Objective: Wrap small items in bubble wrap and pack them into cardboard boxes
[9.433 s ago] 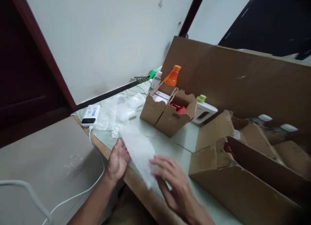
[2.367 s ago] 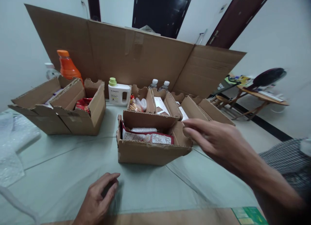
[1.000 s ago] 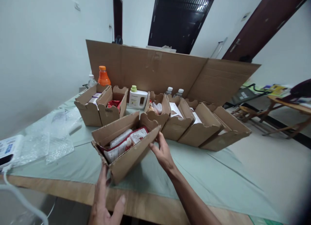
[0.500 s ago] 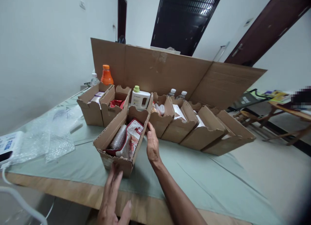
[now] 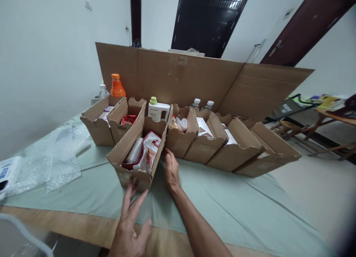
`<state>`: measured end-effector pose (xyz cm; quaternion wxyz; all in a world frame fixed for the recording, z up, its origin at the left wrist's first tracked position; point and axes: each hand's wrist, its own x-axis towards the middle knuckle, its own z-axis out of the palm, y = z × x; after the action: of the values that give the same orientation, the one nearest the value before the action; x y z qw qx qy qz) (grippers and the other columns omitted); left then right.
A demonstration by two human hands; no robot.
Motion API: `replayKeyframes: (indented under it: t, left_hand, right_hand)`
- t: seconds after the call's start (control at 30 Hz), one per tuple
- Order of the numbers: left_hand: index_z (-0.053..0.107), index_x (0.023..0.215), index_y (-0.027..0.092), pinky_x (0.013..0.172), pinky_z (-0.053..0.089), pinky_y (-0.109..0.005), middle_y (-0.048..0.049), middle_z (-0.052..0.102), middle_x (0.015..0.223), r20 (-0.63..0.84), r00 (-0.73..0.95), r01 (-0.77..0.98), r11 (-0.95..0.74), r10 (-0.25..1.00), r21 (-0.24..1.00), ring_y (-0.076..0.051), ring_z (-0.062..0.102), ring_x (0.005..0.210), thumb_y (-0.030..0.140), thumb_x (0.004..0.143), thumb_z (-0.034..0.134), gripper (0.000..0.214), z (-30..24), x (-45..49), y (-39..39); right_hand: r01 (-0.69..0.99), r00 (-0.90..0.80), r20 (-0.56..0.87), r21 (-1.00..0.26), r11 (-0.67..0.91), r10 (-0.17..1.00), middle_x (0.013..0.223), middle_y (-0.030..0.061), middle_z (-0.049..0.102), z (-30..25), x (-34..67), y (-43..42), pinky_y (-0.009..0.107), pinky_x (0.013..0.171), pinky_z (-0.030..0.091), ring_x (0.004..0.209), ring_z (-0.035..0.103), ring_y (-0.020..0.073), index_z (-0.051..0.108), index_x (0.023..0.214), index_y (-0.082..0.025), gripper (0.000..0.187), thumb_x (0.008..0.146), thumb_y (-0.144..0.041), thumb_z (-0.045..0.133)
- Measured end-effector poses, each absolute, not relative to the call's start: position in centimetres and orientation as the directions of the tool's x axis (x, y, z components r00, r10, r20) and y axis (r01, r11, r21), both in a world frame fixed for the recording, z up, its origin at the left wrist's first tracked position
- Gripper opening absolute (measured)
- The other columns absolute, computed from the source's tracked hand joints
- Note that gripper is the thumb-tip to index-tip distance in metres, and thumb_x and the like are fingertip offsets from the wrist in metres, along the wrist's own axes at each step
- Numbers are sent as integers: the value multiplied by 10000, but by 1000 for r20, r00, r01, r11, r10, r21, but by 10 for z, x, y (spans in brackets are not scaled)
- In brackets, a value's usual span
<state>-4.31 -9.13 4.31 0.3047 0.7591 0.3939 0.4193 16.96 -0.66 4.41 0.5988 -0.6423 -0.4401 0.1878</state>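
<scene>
A long, open-topped cardboard box [image 5: 126, 173] stands partly pulled out of a row of similar boxes, its near end toward me. Inside it lie a red-and-white printed food bag [image 5: 150, 150] and something wrapped in clear plastic [image 5: 135, 151]. My left hand [image 5: 130, 220] has its fingers spread, the fingertips touching the near end of this box. My right hand [image 5: 171, 170] lies along the box's right side, fingers stretched out flat and fingertips by the wall. Behind the box's far end stands a white bottle with a green cap [image 5: 158, 112].
More cardboard boxes [image 5: 182, 144] line up on both sides before an upright cardboard sheet [image 5: 167, 75]. An orange bottle [image 5: 117, 87] stands at the back left. Bubble wrap [image 5: 62, 164] lies on the left of the green cloth [image 5: 217, 197]; the wooden table edge [image 5: 83, 227] is close to me.
The box has slid a little away from me, deeper into the gap in the row. Both hands have moved with it, and the left fingers are spread wider. The view has shifted slightly.
</scene>
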Motion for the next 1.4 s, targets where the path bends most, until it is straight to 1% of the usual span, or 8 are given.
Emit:
replayKeyframes:
  t: [0.33,0.7,0.93,1.07,1.2,1.27,1.33,1.4]
  left_hand:
    - [593,1370,186,1097,469,-534,-143,116,1686,202,442,243,-334,874,911,-367,372,1463,219,842,570,530,67,31,-11]
    - [629,1298,154,1103,463,-509,-180,159,1670,266,417,261,-395,869,881,-348,448,1412,181,806,601,493,67,67,26]
    - [621,1313,211,907,603,-423,-139,207,1673,286,457,348,-465,842,814,-348,456,1417,206,854,568,463,65,6,-6]
    - [653,1247,194,856,622,-449,-171,375,1588,338,290,519,-444,895,731,-365,475,1398,251,912,536,359,48,-64,-17]
    - [676,1194,179,974,565,-532,-190,457,1520,448,179,640,-449,876,623,-364,542,1330,252,926,528,315,24,-113,-17]
    - [685,1175,184,981,558,-546,-190,468,1508,502,165,675,-468,849,570,-367,554,1308,247,923,523,305,14,-124,-15]
    - [694,1146,173,969,560,-557,-204,488,1482,551,167,694,-495,817,524,-375,562,1290,242,922,519,293,6,-127,-13]
    - [702,1110,157,954,566,-558,-219,518,1446,590,156,696,-512,792,503,-375,577,1265,230,919,518,275,2,-127,-12]
  right_hand:
    - [274,628,250,-957,91,737,1068,102,734,24,168,-3,341,854,538,939,686,221,646,1109,-191,397,963,-465,398]
    - [244,641,228,-966,87,733,1069,90,751,22,173,-1,335,870,541,955,708,217,649,1097,-198,327,924,-406,465]
    - [288,598,236,-955,69,766,829,66,756,27,171,-4,316,685,571,684,718,196,661,1010,-180,314,896,-399,467]
    - [371,533,283,-925,81,797,755,55,745,45,151,-14,326,688,557,689,714,211,685,896,-197,256,889,-384,508]
    - [517,356,429,-831,207,830,921,44,766,100,114,1,318,823,541,811,720,187,668,1172,-219,320,938,-332,481]
    - [640,228,471,-732,234,852,959,41,767,133,98,25,318,829,532,828,716,189,493,1440,-201,506,939,-263,455]
    - [765,160,419,-625,156,894,919,45,770,160,88,55,329,818,521,817,713,212,298,1566,-150,679,909,-200,467]
    - [846,157,339,-531,51,928,864,56,771,177,83,83,327,805,507,803,709,232,345,1543,-128,676,885,-171,495]
